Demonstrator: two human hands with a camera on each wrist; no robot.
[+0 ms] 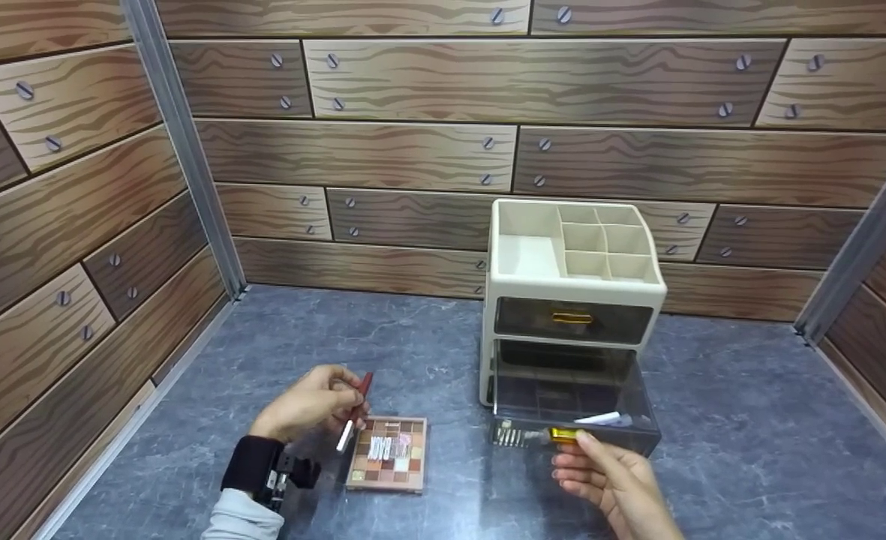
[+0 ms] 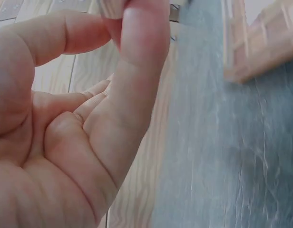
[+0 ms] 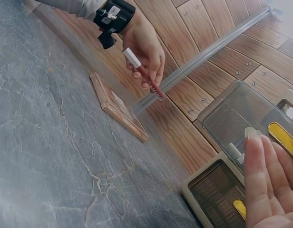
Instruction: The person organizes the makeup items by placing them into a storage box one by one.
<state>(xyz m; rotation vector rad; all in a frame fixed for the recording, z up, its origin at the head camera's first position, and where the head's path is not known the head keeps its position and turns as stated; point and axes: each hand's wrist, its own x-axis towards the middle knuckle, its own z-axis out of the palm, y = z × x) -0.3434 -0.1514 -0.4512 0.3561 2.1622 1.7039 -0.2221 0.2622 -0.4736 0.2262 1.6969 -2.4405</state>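
My left hand pinches a slim cosmetic tube, dark red at one end and white at the other. It hovers tilted by the upper left corner of an eyeshadow palette, which lies flat on the table. In the left wrist view, only a blurred bit of the tube shows past the fingertips. My right hand grips the gold handle of the lower drawer, thumb on top and fingers below. That smoky, see-through drawer is pulled out, with a white tube lying in it.
The cream drawer organizer stands against the back wall, its top divided into compartments. Its upper drawer is closed. Wood-patterned panels enclose the grey marbled table at the back and sides.
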